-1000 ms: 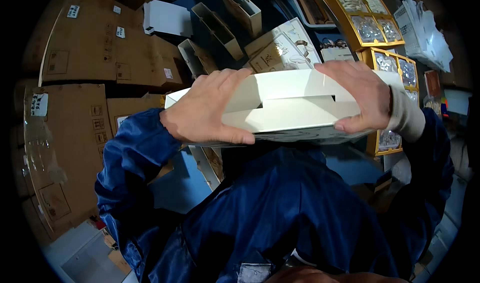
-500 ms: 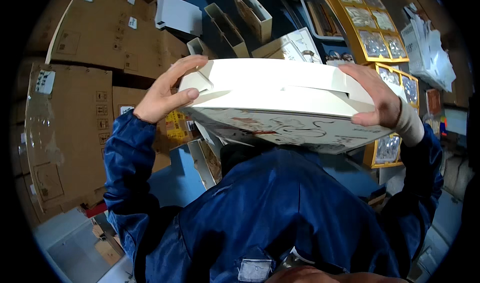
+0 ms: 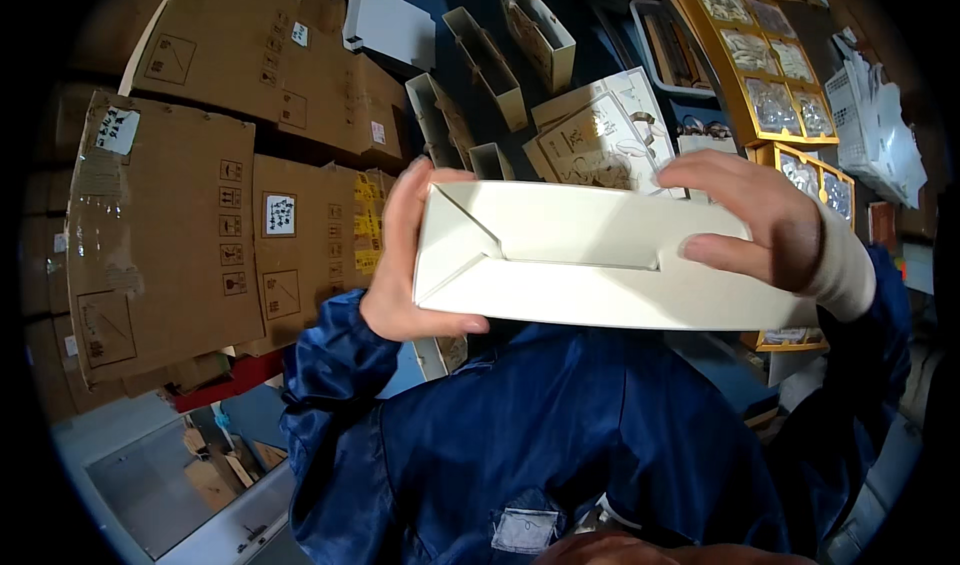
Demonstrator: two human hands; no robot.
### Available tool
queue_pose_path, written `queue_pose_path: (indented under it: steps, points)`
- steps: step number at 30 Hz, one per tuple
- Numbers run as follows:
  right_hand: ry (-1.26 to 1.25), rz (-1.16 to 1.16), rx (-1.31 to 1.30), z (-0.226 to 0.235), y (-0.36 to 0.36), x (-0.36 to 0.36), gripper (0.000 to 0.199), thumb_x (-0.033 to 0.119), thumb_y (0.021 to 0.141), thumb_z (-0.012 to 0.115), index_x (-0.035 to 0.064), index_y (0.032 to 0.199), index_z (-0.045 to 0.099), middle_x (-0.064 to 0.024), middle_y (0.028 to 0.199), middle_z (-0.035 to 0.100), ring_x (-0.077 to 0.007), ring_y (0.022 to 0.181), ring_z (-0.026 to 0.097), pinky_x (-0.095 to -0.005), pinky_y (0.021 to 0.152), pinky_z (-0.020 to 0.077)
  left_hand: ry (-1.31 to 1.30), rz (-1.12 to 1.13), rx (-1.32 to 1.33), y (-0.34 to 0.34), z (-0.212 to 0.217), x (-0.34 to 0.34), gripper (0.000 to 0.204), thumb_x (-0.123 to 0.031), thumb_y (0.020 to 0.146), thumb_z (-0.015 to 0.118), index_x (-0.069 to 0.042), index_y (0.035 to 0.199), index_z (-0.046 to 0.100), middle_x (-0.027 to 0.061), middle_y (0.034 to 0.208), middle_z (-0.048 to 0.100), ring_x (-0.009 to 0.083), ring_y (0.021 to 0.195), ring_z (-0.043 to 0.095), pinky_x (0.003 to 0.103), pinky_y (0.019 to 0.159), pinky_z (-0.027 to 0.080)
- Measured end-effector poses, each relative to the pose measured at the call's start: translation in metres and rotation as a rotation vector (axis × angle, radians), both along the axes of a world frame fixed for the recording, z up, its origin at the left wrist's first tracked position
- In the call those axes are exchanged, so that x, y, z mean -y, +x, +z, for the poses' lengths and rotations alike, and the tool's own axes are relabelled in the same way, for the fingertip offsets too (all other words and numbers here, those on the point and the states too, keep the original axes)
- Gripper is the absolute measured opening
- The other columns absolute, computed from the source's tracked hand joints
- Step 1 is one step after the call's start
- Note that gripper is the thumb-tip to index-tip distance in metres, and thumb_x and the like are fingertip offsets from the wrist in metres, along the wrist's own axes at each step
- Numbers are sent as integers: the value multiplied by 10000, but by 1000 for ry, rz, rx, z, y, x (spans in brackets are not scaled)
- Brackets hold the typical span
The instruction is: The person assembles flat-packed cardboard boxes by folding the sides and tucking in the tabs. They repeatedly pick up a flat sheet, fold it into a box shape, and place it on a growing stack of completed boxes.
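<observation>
In front of my chest stands a white cardboard box (image 3: pixel 570 290), its long narrow side turned up to me. Folded flaps meet on that side, with a slit along the middle and slanting seams at the left. My left hand (image 3: pixel 405 265) clasps the left end, fingers on the far edge and thumb on the near one. Over the right part lies my right hand (image 3: pixel 765 215), fingers curled at the far edge and thumb pressed on the flap by the slit's end. The box's broad faces are hidden from here.
Stacked brown cartons (image 3: pixel 170 235) fill the left. Beyond the box, several open narrow boxes (image 3: pixel 485 65) stand on a blue surface beside a printed white box (image 3: pixel 610 135). Yellow-framed trays of clear-wrapped items (image 3: pixel 770 75) and a white basket (image 3: pixel 870 115) lie at the right.
The box has tipped so its narrow side faces up and its printed face is out of sight. The raised flaps now lie flatter. My right thumb has shifted from the near edge onto the flap.
</observation>
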State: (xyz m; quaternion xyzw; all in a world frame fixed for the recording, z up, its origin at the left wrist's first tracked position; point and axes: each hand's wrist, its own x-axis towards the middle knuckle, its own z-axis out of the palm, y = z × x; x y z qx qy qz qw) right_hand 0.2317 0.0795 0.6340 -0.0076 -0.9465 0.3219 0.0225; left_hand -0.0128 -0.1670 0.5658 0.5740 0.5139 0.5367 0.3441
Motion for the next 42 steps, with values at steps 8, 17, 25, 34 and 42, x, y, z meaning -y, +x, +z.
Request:
queue_pose_path:
  steps: [8, 17, 25, 34, 42]
  points:
    - [-99, 125, 362, -28, -59, 37, 337, 293, 934, 413, 33, 1011, 614, -158, 841, 643, -297, 763, 625, -400, 749, 495, -87, -8, -212, 21, -1, 13, 1140, -332, 547, 867, -88, 1405, 157, 185, 1299, 364, 343, 1212, 361, 436, 1000, 306]
    - [97, 151, 333, -55, -60, 53, 343, 253, 878, 528, -23, 1076, 574, -190, 926, 637, -317, 886, 623, -394, 799, 488, -89, 60, -365, 33, -19, 23, 1109, -330, 554, 869, -64, 1381, 180, 212, 1305, 338, 365, 1206, 351, 442, 987, 323]
    - [138, 42, 404, -54, -4, 32, 975, 520, 678, 699, -30, 1359, 272, -244, 1274, 415, -361, 1166, 432, -438, 962, 363, -5, 117, -158, 18, -47, 34, 1161, -330, 562, 863, -123, 1392, 79, 228, 1284, 313, 329, 1127, 440, 403, 900, 436]
    - [72, -114, 359, -78, 7, 25, 763, 505, 780, 590, -12, 1302, 386, -198, 1214, 499, -340, 1113, 485, -400, 960, 371, -22, 110, -138, 23, -48, 33, 1134, -293, 578, 849, -142, 1397, 80, 222, 1275, 314, 320, 1135, 442, 411, 902, 439]
    - [-73, -129, 678, -95, 8, 16, 643, 541, 674, 665, 42, 1059, 534, -121, 1005, 541, -282, 1042, 500, -389, 874, 398, 16, 90, -194, 41, -53, 33, 1133, -312, 558, 866, -146, 1391, 116, 219, 1264, 334, 318, 1140, 410, 416, 893, 402]
